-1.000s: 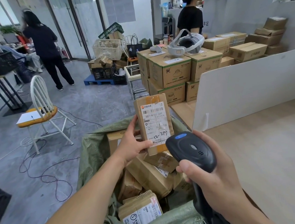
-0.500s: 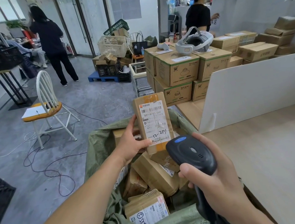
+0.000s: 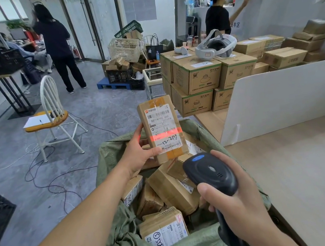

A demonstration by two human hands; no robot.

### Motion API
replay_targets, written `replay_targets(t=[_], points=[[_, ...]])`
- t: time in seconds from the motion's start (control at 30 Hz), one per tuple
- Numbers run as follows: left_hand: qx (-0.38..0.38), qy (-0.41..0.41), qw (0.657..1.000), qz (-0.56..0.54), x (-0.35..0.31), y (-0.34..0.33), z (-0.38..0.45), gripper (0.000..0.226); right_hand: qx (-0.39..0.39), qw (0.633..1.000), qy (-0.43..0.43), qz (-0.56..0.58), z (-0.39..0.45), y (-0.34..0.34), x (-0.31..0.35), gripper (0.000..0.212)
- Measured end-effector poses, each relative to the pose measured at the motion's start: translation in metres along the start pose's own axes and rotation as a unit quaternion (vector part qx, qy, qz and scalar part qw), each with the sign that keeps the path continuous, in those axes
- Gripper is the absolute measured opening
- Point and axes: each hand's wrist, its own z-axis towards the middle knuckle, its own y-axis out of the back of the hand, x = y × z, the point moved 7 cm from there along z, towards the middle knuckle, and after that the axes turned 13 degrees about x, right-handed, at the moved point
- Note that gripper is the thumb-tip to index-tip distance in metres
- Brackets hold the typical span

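My left hand [image 3: 138, 152] grips a small brown cardboard parcel [image 3: 161, 128] upright by its left edge, white shipping label facing me. A red scan line lies across the lower part of that label. My right hand [image 3: 234, 205] holds a black handheld barcode scanner [image 3: 210, 173] by its handle, its head pointing at the parcel from just below and to the right. Both are above an open green woven sack [image 3: 122, 238] filled with several more brown parcels [image 3: 171, 190].
A light wooden table [image 3: 305, 177] with a white board [image 3: 280, 97] standing on it is at the right. Stacked cartons [image 3: 197, 76] carry a white headset [image 3: 215, 45]. A white chair [image 3: 52, 115] and cables lie on the grey floor at left. Two people stand at the back.
A red scan line now shows across the parcel's label. The parcel and scanner have stayed almost in place; the person at the back right has raised an arm to the wall.
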Motion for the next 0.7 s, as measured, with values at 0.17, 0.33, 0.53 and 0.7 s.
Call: replay_targets(t=[0.17, 0.33, 0.53, 0.7], points=[[-0.001, 0.0, 1.0, -0.004, -0.001, -0.001, -0.002, 0.105, 0.001, 1.0, 0.017, 0.004, 0.0, -0.002, 0.006, 0.069], [0.006, 0.012, 1.0, -0.019, 0.003, -0.003, -0.004, 0.108, 0.01, 0.999, 0.037, 0.008, 0.002, -0.003, 0.012, 0.076], [0.011, 0.021, 0.999, -0.03, 0.001, -0.008, -0.007, 0.105, 0.018, 0.998, 0.059, 0.008, 0.004, -0.005, 0.02, 0.078], [0.007, 0.02, 0.999, -0.027, 0.0, -0.007, -0.006, 0.104, 0.021, 0.998, 0.063, 0.012, 0.005, -0.005, 0.021, 0.075]])
